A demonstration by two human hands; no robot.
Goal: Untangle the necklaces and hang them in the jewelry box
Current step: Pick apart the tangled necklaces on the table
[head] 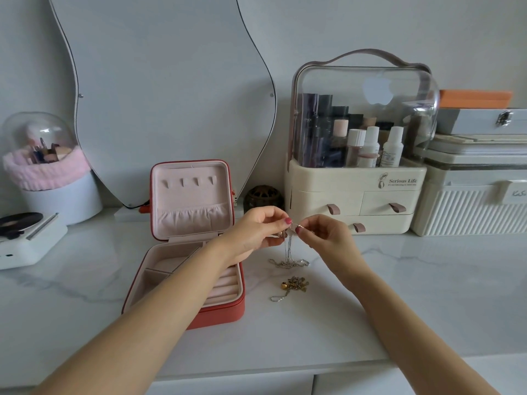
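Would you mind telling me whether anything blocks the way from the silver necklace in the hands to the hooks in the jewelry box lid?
Nothing visible does. Both the left hand and right hand pinch the silver necklace just right of the open jewelry box. The lid's hooks are bare and unobstructed.

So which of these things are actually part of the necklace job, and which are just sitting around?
In the job:
left hand
right hand
silver chain pinched between them
gold tangle
open jewelry box, hooks bare

Lying about:
mirror
cosmetics organizer
brush holder
stacked cases
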